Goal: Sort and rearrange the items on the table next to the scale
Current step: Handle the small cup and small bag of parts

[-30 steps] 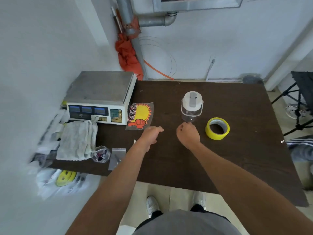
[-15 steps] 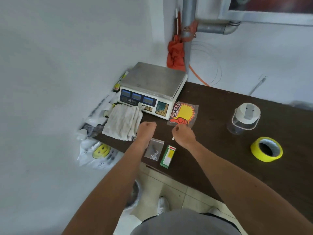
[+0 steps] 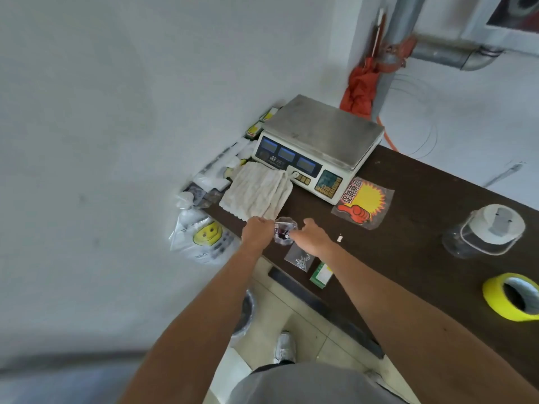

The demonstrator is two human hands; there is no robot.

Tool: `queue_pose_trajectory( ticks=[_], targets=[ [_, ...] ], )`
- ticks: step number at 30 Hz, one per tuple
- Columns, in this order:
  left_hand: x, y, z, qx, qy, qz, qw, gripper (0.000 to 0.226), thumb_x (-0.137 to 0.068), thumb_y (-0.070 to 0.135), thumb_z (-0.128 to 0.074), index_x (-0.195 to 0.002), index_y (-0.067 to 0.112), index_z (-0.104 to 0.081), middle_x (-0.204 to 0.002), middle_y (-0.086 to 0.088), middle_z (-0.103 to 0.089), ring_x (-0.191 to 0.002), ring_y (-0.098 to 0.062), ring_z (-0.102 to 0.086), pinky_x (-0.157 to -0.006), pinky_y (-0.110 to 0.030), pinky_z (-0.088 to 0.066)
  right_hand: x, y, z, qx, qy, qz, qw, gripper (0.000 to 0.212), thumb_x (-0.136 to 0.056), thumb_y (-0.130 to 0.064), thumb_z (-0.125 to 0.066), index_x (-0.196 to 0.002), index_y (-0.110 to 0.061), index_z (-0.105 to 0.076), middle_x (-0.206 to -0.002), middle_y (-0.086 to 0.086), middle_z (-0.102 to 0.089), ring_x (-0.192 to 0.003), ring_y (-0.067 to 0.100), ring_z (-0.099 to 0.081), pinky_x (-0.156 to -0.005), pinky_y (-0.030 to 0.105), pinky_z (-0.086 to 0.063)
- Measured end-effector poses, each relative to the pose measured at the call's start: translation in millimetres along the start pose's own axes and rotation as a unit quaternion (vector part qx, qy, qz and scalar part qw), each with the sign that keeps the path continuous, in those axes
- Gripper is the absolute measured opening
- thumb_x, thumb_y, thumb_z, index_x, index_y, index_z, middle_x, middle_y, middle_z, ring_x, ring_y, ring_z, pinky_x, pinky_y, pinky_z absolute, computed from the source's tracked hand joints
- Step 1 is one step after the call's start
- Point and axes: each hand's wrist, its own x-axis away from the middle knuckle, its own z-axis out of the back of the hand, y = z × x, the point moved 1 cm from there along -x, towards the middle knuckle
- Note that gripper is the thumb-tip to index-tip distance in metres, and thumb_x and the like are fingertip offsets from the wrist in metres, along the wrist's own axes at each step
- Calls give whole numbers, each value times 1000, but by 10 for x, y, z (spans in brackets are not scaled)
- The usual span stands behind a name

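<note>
A white electronic scale (image 3: 318,141) stands at the far left corner of the dark brown table (image 3: 414,237). A folded white towel (image 3: 258,193) lies in front of it. Just below the towel, a small clear plastic bag with dark bits (image 3: 284,233) is pinched between my left hand (image 3: 256,233) and my right hand (image 3: 313,237). Under my right wrist lie a flat clear zip bag of small metal parts (image 3: 300,258) and a small green box (image 3: 320,275). A red and yellow sticker sheet (image 3: 364,202) rests to the right of the scale.
A clear jar with a white lid (image 3: 487,231) and a yellow tape roll (image 3: 513,295) sit on the right. Plastic bags, one with a smiley face (image 3: 204,237), hang off the table's left end by the wall. Small boxes (image 3: 259,123) lie behind the scale.
Both hands moved left from the jar to the table's front left corner and closed on the small clear bag. The view swung left.
</note>
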Motion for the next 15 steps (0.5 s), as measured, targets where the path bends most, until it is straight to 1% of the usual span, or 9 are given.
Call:
queue_pose_trajectory(
  ticks=[1, 3, 5, 8, 10, 11, 13, 15],
  targets=[
    [-4, -22, -23, -1, -23, -1, 1000, 14, -93, 21, -56, -91, 9, -63, -77, -3, -61, -76, -20, -55, -67, -29, -39, 1, -13, -23, -7, -12, -8, 1000, 72, -94, -30, -56, -154, -10, -21, -144, 16, -47, -124, 31, -50, -87, 34, -38],
    [-24, -59, -79, -5, -58, -10, 998, 20, -91, 23, -59, -98, 5, -65, -76, -1, -58, -71, -16, -52, -63, -30, -39, -19, -23, -58, -24, -27, -20, 999, 72, -91, -28, -60, -152, -10, -25, -142, 15, -47, -115, 28, -50, -89, 37, -40],
    [-30, -73, -113, -7, -78, -18, 997, 19, -91, 23, -59, -96, 6, -64, -81, -3, -60, -69, -14, -52, -65, -29, -40, -34, -26, -80, -41, -30, -23, 998, 72, -91, -31, -60, -151, -9, -26, -137, 14, -49, -113, 27, -51, -94, 42, -43],
    [-38, -86, -141, 12, -78, -12, 997, 23, -90, 25, -58, -103, 6, -63, -83, -2, -60, -70, -12, -52, -67, -29, -42, -51, -31, -87, -82, -22, -19, 996, 79, -90, -41, -63, -152, -8, -25, -125, 11, -51, -117, 27, -52, -102, 45, -45],
    [-41, -65, -153, 26, -74, -8, 997, 21, -88, 24, -59, -101, 8, -63, -83, -1, -60, -72, -13, -53, -69, -29, -43, -63, -29, -79, -115, -20, -19, 993, 83, -88, -44, -65, -152, -8, -26, -123, 10, -49, -115, 24, -50, -106, 47, -43],
    [-44, -46, -160, 31, -71, -6, 997, 20, -87, 24, -59, -100, 9, -64, -82, 0, -61, -72, -13, -54, -67, -29, -43, -70, -25, -69, -124, -16, -21, 992, 85, -86, -46, -66, -152, -9, -27, -125, 10, -49, -116, 24, -50, -107, 47, -43],
    [-48, 8, -173, 47, -68, 0, 997, 19, -84, 23, -59, -97, 10, -64, -81, -1, -62, -71, -14, -55, -65, -28, -42, -73, -19, -37, -141, -5, -18, 990, 87, -82, -48, -66, -151, -9, -30, -130, 10, -50, -117, 25, -51, -102, 43, -44],
    [-32, 84, -199, 63, -74, -3, 995, 12, -81, 23, -61, -87, 12, -61, -76, -1, -59, -68, -14, -53, -63, -29, -41, -64, -8, 13, -161, 21, -12, 987, 81, -85, -43, -65, -150, -8, -31, -133, 11, -51, -120, 26, -52, -93, 38, -43]
  ],
)
